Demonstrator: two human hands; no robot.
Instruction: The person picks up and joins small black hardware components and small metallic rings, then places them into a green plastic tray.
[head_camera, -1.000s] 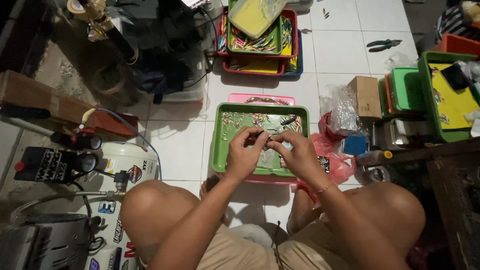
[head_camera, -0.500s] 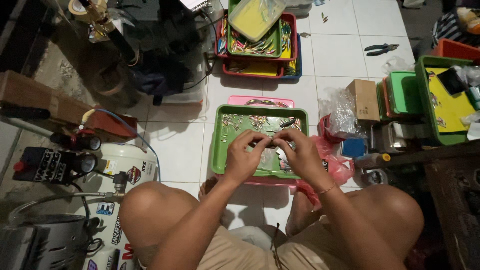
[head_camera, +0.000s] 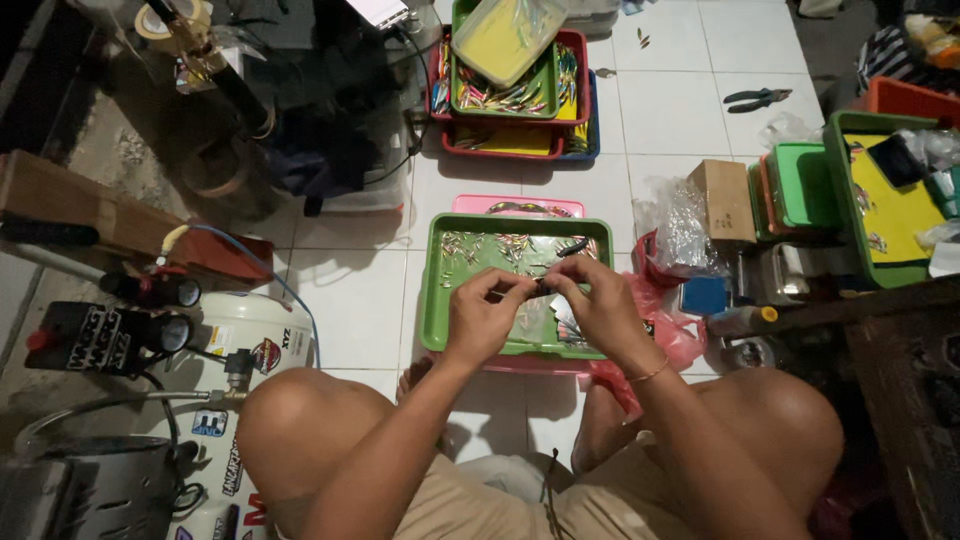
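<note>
- White tiled floor (head_camera: 360, 290), cluttered; person sits on it, bare knees at the bottom edge of the view.
- Green tray (head_camera: 432, 300) lies on the floor straight ahead of the knees, stacked on a pink tray (head_camera: 470, 203); many small shiny lure-like pieces scattered inside.
- Left hand (head_camera: 484, 318) and right hand (head_camera: 598, 312) meet over the tray's near half, fingertips almost touching.
- Both hands pinch one small dark piece (head_camera: 543, 287) between thumb and forefingers; piece sits over the tray, mostly hidden by the fingers, kind can't be told.
- Other fingers curled in, neither hand spread.
- Thin bracelet (head_camera: 650, 373) on the right wrist.
- Stack of red and green trays (head_camera: 572, 95) further out on the floor, yellow-lidded box (head_camera: 500, 40) on top.
- Pliers (head_camera: 756, 98) on the tiles toward the far right corner.
- Cardboard box (head_camera: 722, 200) and clear plastic bag (head_camera: 675, 225) just right of the green tray; red plastic bag (head_camera: 672, 335) touches its right edge.
- White compressor tank (head_camera: 250, 345) by the left knee, blue hose (head_camera: 285, 290) running up from it.
</note>
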